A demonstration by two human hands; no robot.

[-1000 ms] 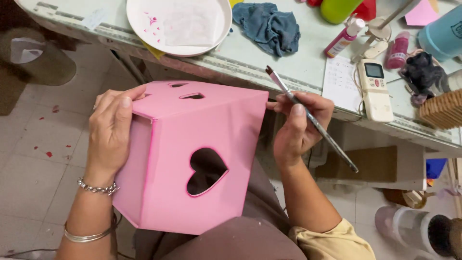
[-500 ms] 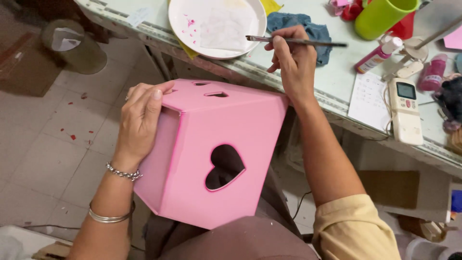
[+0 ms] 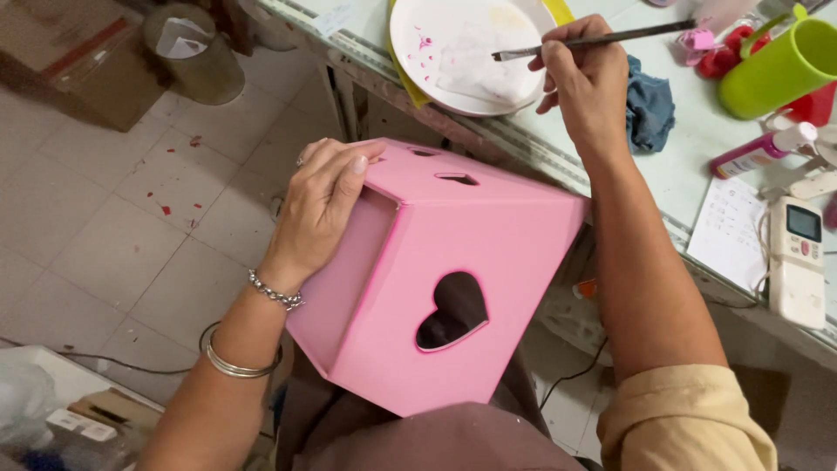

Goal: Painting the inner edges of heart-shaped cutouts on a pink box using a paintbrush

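A pink box [image 3: 488,253] with heart-shaped cut-outs rests tilted on my lap. My left hand [image 3: 324,201] grips its open left edge, thumb on top. My right hand [image 3: 586,78] is raised over the table and holds a thin paintbrush [image 3: 602,39]. The brush tip hovers over a white plate [image 3: 462,52] smeared with pale pink paint.
On the pale table [image 3: 697,166] lie a blue cloth [image 3: 652,109], a green cup [image 3: 772,65], a pink-and-white bottle [image 3: 760,150], a white remote control [image 3: 798,262] and a paper sheet [image 3: 728,231]. A bucket [image 3: 192,52] stands on the tiled floor [image 3: 113,218] at the left.
My right hand has left the box's right side and carried the brush up to the plate. My left hand keeps hold of the box.
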